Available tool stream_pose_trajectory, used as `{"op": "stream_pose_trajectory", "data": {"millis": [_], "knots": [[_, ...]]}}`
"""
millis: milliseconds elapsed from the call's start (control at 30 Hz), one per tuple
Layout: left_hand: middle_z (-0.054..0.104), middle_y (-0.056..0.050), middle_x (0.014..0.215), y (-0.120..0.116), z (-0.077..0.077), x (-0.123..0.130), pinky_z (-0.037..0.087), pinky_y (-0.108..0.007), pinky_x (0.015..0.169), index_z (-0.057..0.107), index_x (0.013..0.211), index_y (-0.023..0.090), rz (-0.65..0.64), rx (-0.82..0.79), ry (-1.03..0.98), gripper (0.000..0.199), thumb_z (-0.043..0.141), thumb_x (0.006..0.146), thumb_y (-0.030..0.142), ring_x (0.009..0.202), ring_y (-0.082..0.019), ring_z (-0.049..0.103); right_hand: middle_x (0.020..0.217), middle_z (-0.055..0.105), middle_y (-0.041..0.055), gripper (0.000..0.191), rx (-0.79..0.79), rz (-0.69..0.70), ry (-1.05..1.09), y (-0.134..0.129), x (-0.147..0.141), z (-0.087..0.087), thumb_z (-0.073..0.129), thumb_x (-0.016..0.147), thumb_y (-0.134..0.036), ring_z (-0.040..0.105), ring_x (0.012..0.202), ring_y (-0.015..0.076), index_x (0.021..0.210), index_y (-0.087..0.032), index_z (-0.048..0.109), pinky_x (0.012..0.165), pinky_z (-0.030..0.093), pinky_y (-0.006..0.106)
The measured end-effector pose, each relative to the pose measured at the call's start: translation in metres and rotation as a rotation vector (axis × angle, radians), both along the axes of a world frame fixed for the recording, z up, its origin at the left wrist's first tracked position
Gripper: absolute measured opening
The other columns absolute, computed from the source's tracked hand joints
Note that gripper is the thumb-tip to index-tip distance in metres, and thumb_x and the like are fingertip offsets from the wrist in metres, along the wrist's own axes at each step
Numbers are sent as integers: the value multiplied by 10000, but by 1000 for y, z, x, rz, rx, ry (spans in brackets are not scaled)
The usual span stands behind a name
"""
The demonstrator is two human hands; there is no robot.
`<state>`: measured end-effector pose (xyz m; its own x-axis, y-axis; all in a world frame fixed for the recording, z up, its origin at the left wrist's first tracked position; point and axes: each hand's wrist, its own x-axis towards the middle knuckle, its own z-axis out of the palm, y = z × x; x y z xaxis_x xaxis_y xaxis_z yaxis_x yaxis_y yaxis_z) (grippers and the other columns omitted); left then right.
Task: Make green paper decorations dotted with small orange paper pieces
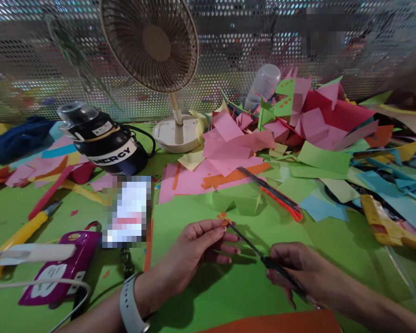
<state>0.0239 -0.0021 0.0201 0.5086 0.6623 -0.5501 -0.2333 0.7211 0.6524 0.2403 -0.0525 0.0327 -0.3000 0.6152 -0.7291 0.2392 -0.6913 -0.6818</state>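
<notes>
My left hand (pixel 203 245), wearing a pale wrist strap, pinches a small orange paper cut-out (pixel 223 216) shaped like a little flower. In my right hand (pixel 298 266) is a slim pointed tool (pixel 244 238) with a black handle; its exact kind is unclear. The tool's tip meets the orange cut-out near my left fingertips. Both hands are above a green paper sheet (pixel 194 291). Just behind them stands a folded light-green paper piece (pixel 235 202). An orange-red utility knife (pixel 280 199) lies beyond it on the right.
Paper scraps (pixel 239 138) pile up at the back right. A white fan (pixel 176 134) and a black bottle (pixel 114 143) stand at the back. To the left lie a phone (pixel 130 210), a purple device (pixel 62 268) and a yellow-handled cutter (pixel 24 236). A yellow glue gun (pixel 384 222) lies right.
</notes>
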Motion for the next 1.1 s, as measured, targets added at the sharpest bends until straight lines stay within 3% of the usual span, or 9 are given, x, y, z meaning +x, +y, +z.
{"op": "stream_pose_trajectory", "data": {"millis": [400,533,700,833,1100], "knots": [[759,-72,830,1,4,1,548,-233,571,688,860,151,43,-30,46,156,732,759,261,691,-163,706,432,477,-100,481,-14,19,-111,0,3,1,728,611,-589,261,276,-5,656,-180,479,274,167,149],[761,-70,841,1,3,1,548,-233,576,690,852,159,35,-18,52,143,730,759,261,690,-158,703,435,466,-95,473,5,8,-90,-1,4,-2,735,611,-577,341,308,9,652,-178,485,290,194,140],[761,-66,833,1,2,1,553,-230,584,703,859,159,47,-9,22,142,728,763,261,692,-156,705,430,514,-79,517,-3,32,-116,0,5,0,672,625,-662,258,262,0,658,-187,469,264,183,149],[761,-66,859,1,2,0,555,-230,587,706,890,162,78,-8,2,163,726,768,268,709,-160,709,447,535,-62,550,13,61,-92,0,6,2,649,627,-695,275,276,-6,674,-177,472,278,207,131],[761,-75,853,0,1,0,553,-218,600,704,908,151,61,-23,-28,155,711,790,252,702,-152,712,449,505,-76,476,13,49,-64,-1,7,-3,726,633,-578,309,312,-1,661,-170,482,293,216,123]]}}
